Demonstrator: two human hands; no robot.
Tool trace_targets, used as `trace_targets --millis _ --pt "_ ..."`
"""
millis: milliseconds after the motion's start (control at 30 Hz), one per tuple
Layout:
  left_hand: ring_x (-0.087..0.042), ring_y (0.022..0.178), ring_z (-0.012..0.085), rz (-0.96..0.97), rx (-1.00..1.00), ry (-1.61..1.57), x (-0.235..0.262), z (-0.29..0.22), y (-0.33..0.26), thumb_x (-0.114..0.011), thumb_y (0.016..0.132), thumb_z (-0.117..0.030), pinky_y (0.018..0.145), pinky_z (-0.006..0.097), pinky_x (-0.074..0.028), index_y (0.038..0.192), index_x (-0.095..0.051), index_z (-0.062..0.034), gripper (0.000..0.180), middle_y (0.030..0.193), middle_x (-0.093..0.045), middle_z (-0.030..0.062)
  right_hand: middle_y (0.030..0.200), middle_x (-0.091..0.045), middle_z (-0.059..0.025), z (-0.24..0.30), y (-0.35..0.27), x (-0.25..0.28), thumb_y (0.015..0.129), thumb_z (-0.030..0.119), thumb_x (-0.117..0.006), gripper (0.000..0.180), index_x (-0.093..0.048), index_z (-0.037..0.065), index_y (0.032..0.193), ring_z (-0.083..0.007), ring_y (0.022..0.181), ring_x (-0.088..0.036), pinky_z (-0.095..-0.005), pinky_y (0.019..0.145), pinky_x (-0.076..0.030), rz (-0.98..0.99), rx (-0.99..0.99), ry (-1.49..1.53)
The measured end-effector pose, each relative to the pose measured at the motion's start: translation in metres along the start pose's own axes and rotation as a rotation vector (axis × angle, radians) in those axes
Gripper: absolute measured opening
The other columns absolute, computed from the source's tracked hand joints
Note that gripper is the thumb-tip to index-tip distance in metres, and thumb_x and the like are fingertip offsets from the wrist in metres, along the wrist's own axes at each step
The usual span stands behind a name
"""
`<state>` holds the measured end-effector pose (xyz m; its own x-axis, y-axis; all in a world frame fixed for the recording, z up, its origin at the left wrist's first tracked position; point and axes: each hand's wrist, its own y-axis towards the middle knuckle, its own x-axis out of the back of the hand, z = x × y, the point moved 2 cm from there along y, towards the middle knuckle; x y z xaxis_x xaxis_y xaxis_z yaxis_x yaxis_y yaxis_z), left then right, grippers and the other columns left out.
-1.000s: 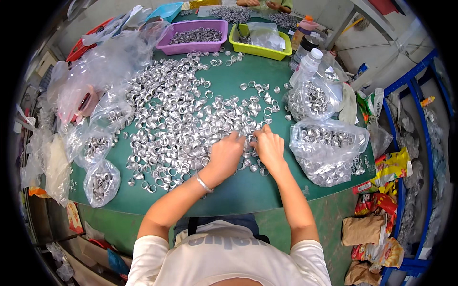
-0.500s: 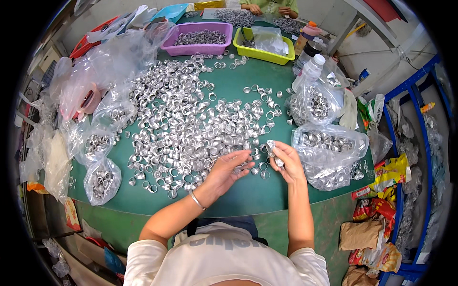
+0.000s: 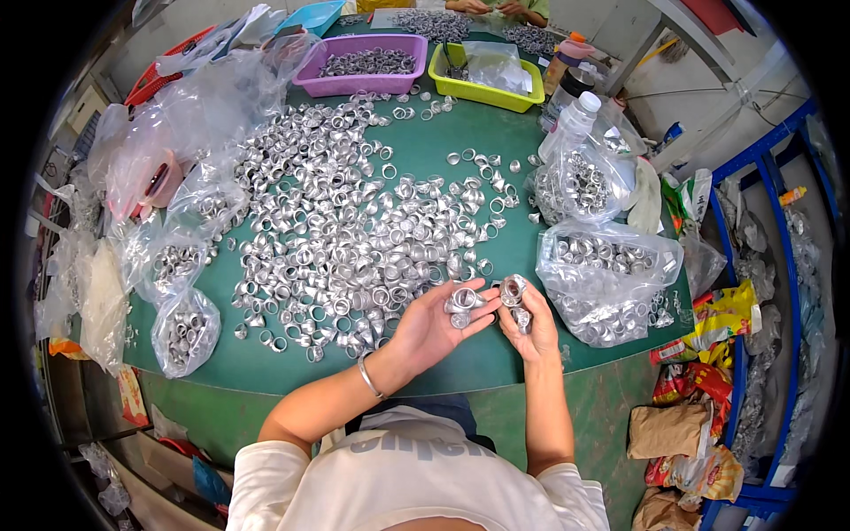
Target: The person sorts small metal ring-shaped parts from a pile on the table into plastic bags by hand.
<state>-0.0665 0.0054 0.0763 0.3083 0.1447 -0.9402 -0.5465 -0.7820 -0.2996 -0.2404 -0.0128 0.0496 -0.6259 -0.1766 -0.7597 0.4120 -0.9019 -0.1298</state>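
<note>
A wide heap of small silver metal rings [image 3: 354,230] covers the green table [image 3: 266,372]. My left hand [image 3: 434,327] lies palm up near the table's front edge, with a few rings [image 3: 460,301] resting on its fingers. Just to its right, my right hand [image 3: 527,319] pinches a short stack of rings [image 3: 513,290] between fingers and thumb. The two hands almost touch. A metal bracelet [image 3: 370,379] circles my left wrist.
Clear plastic bags of rings lie at right [image 3: 606,274] and at left [image 3: 184,327]. A purple basket [image 3: 367,64] and a yellow-green tray [image 3: 485,78] stand at the back, a plastic bottle [image 3: 567,128] beside them. Another person's hands [image 3: 491,7] work at the far edge.
Both hands have left the heap and drawn back toward me. The left hand has turned palm up with rings on it; the right hand now holds a stack of rings.
</note>
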Motion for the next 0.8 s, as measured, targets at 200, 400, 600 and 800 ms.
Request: trace_targets --millis 200,400,600,800 --pt "-0.044 0.120 0.0319 -0.037 -0.050 0.169 -0.003 0.004 0.001 -0.046 0.091 -0.013 0.104 0.041 -0.034 0.127 -0.039 0.0056 0.041 0.129 -0.044 0.0214 0.099 -0.052 -0.0138 0.002 -0.010 -0.006 0.086 0.024 -0.048 0.031 -0.046 0.004 0.109 -0.0177 0.057 -0.045 -0.0216 0.036 -0.034 0.025 0.024 0.332" --pt "-0.046 0.117 0.0215 -0.051 -0.179 0.339 -0.045 0.023 0.060 -0.048 0.091 -0.012 0.102 0.038 -0.035 0.121 -0.047 0.0048 0.035 0.123 -0.050 0.0170 0.093 -0.054 -0.0130 0.052 -0.012 -0.010 0.086 0.023 -0.048 0.029 -0.044 0.004 0.108 -0.0176 0.056 -0.048 -0.0218 0.035 -0.036 -0.146 0.194 0.118" --pt "-0.032 0.128 0.0240 -0.047 0.042 0.514 -0.107 0.060 0.166 -0.041 0.094 -0.030 0.106 0.038 -0.024 0.126 -0.043 0.0036 0.046 0.133 -0.040 0.0200 0.083 -0.062 -0.0167 0.148 -0.008 -0.027 0.068 0.012 -0.068 0.023 -0.058 -0.001 0.085 -0.0320 0.064 -0.061 -0.0382 0.054 -0.051 -0.617 0.833 -2.021" --pt "-0.011 0.137 0.0293 0.150 0.020 0.698 -0.102 0.072 0.184 -0.043 0.093 -0.036 0.110 0.038 -0.010 0.128 -0.038 0.0054 0.055 0.143 -0.021 0.0236 0.082 -0.064 -0.0240 0.176 -0.016 0.000 0.067 0.014 -0.064 0.026 -0.061 -0.005 0.085 -0.0386 0.078 -0.063 -0.0448 0.068 -0.052 -0.821 -0.102 -2.415"
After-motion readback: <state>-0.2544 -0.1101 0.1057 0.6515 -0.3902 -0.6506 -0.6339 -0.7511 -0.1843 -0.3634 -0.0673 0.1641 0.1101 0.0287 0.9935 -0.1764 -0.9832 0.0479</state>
